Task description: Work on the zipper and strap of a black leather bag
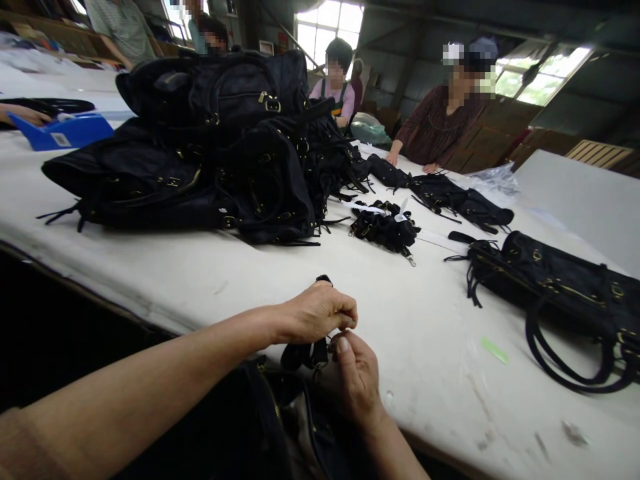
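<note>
At the lower centre of the frame, the fingertips of the left hand and the right hand were brought together, thumb against forefinger on each, pinching a small metal fitting at the end of a black strap; the fitting was too small for its kind to be made out, though a clasp or ring seemed likely. The strap was seen hanging below the hands towards a dark bag held at the bottom edge of the frame, just off the near edge of the white table. Further up, at the centre, a small bundle of black straps was laid on the table. A single black handbag was set at the right, its handle looped towards the table's edge. A tall pile of black bags was heaped at the upper left, with a blue folder beside it. Other people were placed along the far side of the table.
</note>
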A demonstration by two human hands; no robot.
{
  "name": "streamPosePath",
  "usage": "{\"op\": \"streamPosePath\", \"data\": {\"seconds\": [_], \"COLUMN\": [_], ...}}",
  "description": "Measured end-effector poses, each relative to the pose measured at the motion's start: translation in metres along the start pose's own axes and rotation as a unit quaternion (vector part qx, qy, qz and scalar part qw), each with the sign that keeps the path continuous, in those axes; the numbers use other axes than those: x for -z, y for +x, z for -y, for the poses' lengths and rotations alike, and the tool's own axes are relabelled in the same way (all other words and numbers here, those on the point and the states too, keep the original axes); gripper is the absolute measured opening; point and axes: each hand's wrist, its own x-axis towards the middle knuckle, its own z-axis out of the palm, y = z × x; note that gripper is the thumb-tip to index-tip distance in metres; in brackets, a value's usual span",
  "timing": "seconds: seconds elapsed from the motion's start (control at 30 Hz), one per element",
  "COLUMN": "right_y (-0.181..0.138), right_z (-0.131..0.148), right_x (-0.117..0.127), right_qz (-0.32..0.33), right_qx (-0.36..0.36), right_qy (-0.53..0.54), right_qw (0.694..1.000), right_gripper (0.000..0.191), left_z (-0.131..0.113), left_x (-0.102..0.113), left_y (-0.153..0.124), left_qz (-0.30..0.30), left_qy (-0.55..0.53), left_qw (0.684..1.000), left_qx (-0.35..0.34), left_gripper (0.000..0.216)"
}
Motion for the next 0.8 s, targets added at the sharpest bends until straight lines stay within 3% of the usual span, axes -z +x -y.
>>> {"op": "streamPosePath", "data": {"seconds": [0.8], "right_y": [0.0005], "right_z": [-0.0027], "right_x": [-0.0014], "right_qz": [-0.006], "right_qx": [-0.005], "right_qy": [-0.009], "right_qw": [1.000], "right_gripper": [0.034], "left_z": [0.0001], "left_x": [-0.0027], "left_y": [0.0021], "left_qz": [-0.007], "left_qy": [0.031], "left_qw": [0.999], "left_qx": [-0.003], "left_gripper": [0.018]}}
